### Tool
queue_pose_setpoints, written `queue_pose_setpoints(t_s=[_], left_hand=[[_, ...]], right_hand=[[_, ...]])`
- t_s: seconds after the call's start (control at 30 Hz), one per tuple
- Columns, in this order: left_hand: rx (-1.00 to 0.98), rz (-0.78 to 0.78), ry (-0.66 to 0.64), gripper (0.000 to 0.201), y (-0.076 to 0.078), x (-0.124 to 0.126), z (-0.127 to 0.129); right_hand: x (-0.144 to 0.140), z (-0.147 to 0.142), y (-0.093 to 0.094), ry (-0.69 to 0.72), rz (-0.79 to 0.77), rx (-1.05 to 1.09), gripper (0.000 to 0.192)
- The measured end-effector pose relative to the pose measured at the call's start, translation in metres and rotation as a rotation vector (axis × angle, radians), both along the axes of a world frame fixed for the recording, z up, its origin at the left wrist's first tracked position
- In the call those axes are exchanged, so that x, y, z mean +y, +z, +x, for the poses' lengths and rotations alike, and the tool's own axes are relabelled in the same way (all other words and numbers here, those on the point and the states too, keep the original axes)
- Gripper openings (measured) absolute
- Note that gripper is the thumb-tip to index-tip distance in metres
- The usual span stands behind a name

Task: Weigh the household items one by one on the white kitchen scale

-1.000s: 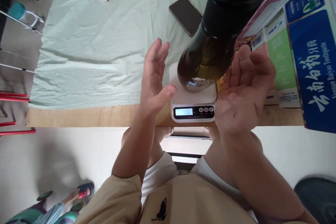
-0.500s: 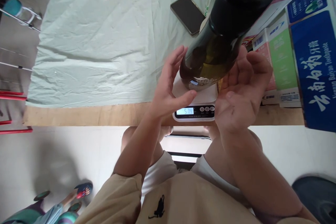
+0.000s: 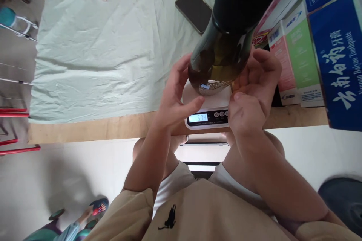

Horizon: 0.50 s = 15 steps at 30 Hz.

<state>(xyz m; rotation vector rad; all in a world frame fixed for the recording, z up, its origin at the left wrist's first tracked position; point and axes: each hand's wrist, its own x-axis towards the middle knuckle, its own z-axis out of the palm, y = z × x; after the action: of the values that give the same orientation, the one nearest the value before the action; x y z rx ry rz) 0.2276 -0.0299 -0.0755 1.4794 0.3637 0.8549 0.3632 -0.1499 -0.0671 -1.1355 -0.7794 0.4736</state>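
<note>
On scale (image 3: 216, 102) | bottle (image 3: 222, 54) | left hand (image 3: 177, 99) closer than 1 s ago

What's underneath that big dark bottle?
A white scale; its front part and lit display show. The bottle covers much of the scale's top, so anything else beneath it can't be seen.

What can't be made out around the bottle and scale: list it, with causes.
Head view, all of these:
Top of the bottle: cut off by the upper edge.
Fingertips of the left hand: hidden by the bottle.
Rightmost button on the scale: partly covered by the right hand.
White print on the bottle: too small.
</note>
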Motion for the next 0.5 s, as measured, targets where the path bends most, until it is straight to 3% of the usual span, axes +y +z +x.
queue_pose_setpoints(t_s=[0.2, 0.5], left_hand=[[-0.04, 0.172, -0.049, 0.08, -0.013, -0.006, 0.011], [-0.005, 0.066, -0.018, 0.067, 0.006, -0.006, 0.004]], right_hand=[[0.002, -0.001, -0.004, 0.048, -0.006, -0.076, 0.058], [0.001, -0.004, 0.003, 0.021, -0.061, -0.229, 0.06]])
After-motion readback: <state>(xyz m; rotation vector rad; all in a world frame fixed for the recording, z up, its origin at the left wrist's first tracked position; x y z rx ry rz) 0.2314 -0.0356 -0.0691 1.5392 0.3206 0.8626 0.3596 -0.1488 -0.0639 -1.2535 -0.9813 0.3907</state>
